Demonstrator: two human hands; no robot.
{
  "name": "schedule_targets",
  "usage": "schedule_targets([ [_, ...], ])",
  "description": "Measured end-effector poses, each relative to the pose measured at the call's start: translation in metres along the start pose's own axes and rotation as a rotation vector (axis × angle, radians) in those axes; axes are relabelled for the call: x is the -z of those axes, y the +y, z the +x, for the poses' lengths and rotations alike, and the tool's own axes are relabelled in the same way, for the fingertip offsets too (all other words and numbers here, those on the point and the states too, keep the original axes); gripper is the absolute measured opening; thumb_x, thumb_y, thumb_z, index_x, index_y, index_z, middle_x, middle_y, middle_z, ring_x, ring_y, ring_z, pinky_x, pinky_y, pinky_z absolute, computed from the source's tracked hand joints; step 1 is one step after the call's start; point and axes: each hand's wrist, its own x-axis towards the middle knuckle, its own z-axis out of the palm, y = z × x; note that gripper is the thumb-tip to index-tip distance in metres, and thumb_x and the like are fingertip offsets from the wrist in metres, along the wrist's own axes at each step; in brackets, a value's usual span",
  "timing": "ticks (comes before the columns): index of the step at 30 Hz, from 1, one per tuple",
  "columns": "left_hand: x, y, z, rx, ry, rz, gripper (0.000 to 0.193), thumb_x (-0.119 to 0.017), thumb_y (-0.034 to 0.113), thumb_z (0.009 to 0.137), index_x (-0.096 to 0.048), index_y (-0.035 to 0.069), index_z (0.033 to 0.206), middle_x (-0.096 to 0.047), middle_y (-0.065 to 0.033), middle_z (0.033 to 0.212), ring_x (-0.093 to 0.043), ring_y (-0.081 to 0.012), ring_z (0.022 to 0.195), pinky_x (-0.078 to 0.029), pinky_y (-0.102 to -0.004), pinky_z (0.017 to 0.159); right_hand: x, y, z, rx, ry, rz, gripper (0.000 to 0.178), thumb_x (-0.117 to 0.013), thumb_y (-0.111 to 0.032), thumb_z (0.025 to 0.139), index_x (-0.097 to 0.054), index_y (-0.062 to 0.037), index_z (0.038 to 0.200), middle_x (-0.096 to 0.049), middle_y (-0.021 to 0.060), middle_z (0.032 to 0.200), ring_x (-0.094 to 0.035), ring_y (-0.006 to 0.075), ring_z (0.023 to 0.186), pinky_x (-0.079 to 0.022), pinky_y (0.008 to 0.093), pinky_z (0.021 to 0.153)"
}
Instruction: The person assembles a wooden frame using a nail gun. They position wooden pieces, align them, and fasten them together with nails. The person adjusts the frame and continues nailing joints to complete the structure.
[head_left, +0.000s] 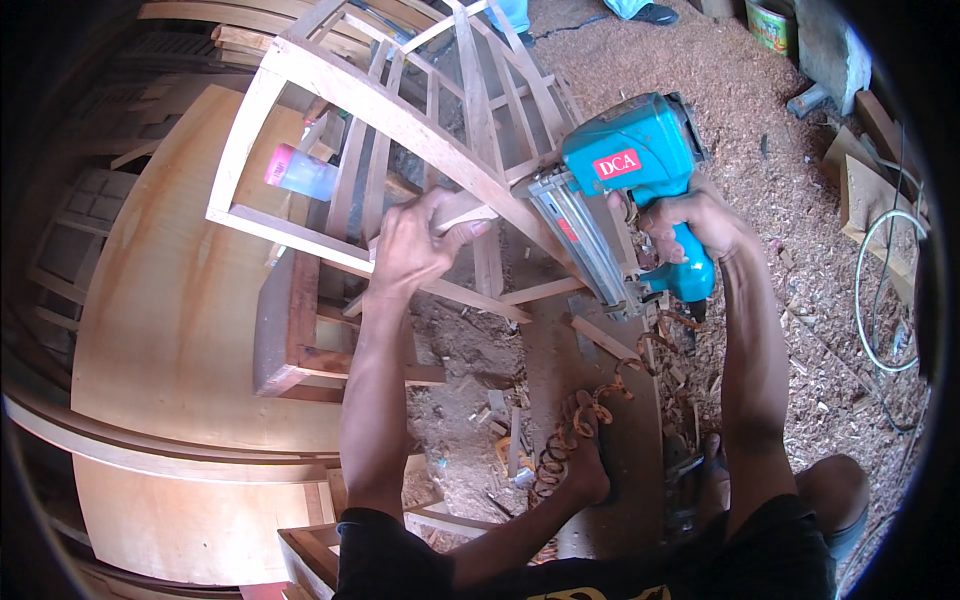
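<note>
My right hand (700,222) is wrapped round the handle of a teal nail gun (625,140), whose long metal magazine (580,240) slants down from its head. The gun's front end is close against the slatted wooden frame (400,115); I cannot tell whether it touches. On the frame's near side, my left hand (412,245) grips a short wooden slat (465,210), fingers over the top and thumb along its near face. The frame stands tilted, its pale bars running away from me. From the gun's handle hangs an orange coiled air hose (550,465), trailing past my foot.
Large plywood sheets (160,340) lie at the left, beside a reddish-brown wooden frame (305,360). A pink-capped bottle (308,174) shows through the slats. Sawdust (660,65) covers the ground. A bucket (770,27) and a pale hose (865,290) are at right; another person's foot (655,14) is far off.
</note>
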Motion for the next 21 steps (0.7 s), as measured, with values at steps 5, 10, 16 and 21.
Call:
schedule_targets([
  [5,0.003,0.000,0.000,0.007,-0.029,0.007,0.040,-0.080,0.030,0.082,-0.068,0.002,0.108,-0.073,-0.0182,0.095,-0.072,-0.0303,0.090,-0.055,-0.0393,0.080,0.005,0.003,0.002,-0.021,-0.006,-0.042,0.045,-0.057,-0.004,0.065,-0.063,0.0038,0.108,-0.051,0.0035,0.057,-0.044,0.0104,0.039,-0.035,0.0263,0.037],
  [10,0.005,0.000,-0.001,-0.019,-0.018,0.003,0.046,-0.081,0.036,0.080,-0.067,0.003,0.110,-0.072,-0.0191,0.098,-0.070,-0.0343,0.092,-0.054,-0.0423,0.081,0.013,0.029,-0.021,0.043,0.030,0.023,0.052,-0.059,-0.005,0.064,-0.062,0.0066,0.115,-0.050,0.0046,0.055,-0.044,0.0122,0.038,-0.035,0.0276,0.037],
  [16,0.004,0.000,-0.008,-0.138,0.122,0.083,0.054,-0.079,0.042,0.078,-0.064,0.003,0.112,-0.070,-0.0206,0.098,-0.067,-0.0385,0.094,-0.052,-0.0468,0.084,0.042,0.078,-0.081,0.108,0.070,0.381,0.057,-0.057,-0.003,0.066,-0.055,0.0128,0.120,-0.046,0.0087,0.048,-0.040,0.0160,0.033,-0.032,0.0295,0.033],
  [21,-0.012,0.008,-0.043,-0.270,0.572,0.033,0.036,-0.077,0.026,0.083,-0.065,0.004,0.109,-0.070,-0.0152,0.096,-0.066,-0.0329,0.094,-0.050,-0.0427,0.088,0.038,0.061,-0.097,0.142,0.004,0.383,0.058,-0.059,-0.005,0.071,-0.048,0.0067,0.127,-0.043,0.0058,0.049,-0.038,0.0155,0.033,-0.032,0.0294,0.033],
])
